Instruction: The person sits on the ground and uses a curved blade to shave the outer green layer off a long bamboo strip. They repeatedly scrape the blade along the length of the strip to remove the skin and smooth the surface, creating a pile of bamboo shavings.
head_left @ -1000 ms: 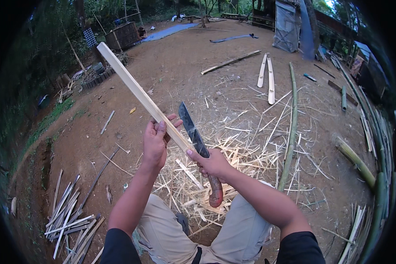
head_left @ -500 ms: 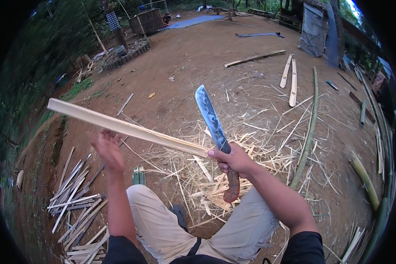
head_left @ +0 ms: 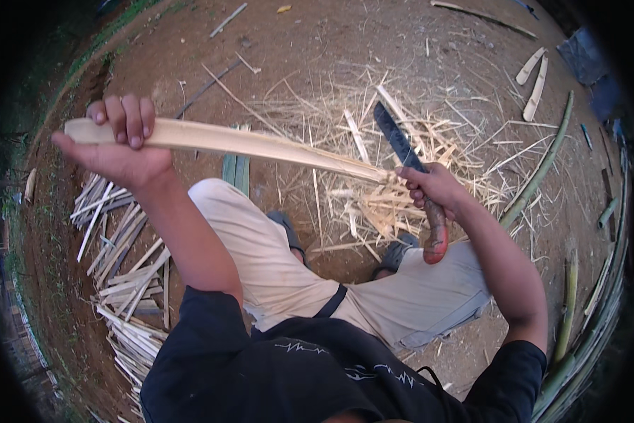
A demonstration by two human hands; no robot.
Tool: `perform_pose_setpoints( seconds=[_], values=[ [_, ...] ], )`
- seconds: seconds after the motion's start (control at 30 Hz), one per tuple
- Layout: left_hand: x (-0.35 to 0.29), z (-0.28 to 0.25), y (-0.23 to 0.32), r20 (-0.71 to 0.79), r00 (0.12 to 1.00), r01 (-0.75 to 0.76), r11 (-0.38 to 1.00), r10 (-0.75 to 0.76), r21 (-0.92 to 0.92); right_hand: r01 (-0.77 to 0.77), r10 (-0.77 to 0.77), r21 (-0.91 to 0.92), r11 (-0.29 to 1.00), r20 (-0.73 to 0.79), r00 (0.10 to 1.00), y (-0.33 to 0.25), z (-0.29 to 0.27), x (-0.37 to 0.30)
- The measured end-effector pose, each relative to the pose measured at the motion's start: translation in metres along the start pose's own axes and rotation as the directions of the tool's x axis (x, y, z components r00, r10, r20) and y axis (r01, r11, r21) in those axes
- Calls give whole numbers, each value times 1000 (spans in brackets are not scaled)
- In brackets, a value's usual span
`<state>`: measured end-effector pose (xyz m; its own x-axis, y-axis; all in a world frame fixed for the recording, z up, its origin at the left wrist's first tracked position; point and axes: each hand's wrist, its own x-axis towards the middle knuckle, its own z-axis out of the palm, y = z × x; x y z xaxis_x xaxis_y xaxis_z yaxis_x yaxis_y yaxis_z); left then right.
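Note:
A long split bamboo strip [head_left: 253, 144] stretches between my two hands, above my lap and the ground. My left hand [head_left: 130, 137] is wrapped round its left end, fingers curled over the top. With my right hand [head_left: 433, 190] I grip a machete [head_left: 401, 141] by its brown, red-ended handle, the dark blade pointing up and away to the left. The right thumb touches the near end of the bamboo strip, beside the base of the blade. Below the blade lies a heap of pale bamboo shavings [head_left: 380, 215], between and beyond my feet.
Piles of thin split sticks [head_left: 130, 275] lie to my left. A green bamboo pole [head_left: 546, 166] rests on the dirt at the right, with two split pieces [head_left: 535, 88] beyond it. More long poles [head_left: 599, 338] run along the right edge. A flat green piece [head_left: 236, 169] lies by my left knee.
My left hand has gone from open beneath the strip to closed round its far end. The machete has moved right and lower in view, and the view has tilted down toward my body.

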<state>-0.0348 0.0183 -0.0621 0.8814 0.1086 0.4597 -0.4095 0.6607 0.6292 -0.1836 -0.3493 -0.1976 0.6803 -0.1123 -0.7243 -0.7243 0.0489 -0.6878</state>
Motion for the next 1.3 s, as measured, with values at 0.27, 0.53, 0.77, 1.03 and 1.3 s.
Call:
perform_pose_setpoints(
  seconds=[0.27, 0.53, 0.77, 1.03, 1.3],
  values=[
    [-10, 22, -127, -22, 998, 62, 931, -58, 359, -123, 143, 133, 983, -146, 979, 46, 1, -21],
    [-66, -11, -211, -120, 977, 211, 889, -177, 405, 10, 24, 155, 988, -216, 976, 126, 75, 1],
    [-79, -22, -214, 8, 983, 173, 937, -184, 304, 362, -384, -131, 923, -373, 845, 197, 193, 76],
    [-40, -43, -171, 125, 819, 530, 822, -560, 209, 212, -381, -403, 890, -404, 832, 212, 190, 93],
    [-44, 0, -184, 124, 823, 501, 812, -554, 298, 335, -388, -197, 921, -507, 770, 143, 187, 58]
  ],
)
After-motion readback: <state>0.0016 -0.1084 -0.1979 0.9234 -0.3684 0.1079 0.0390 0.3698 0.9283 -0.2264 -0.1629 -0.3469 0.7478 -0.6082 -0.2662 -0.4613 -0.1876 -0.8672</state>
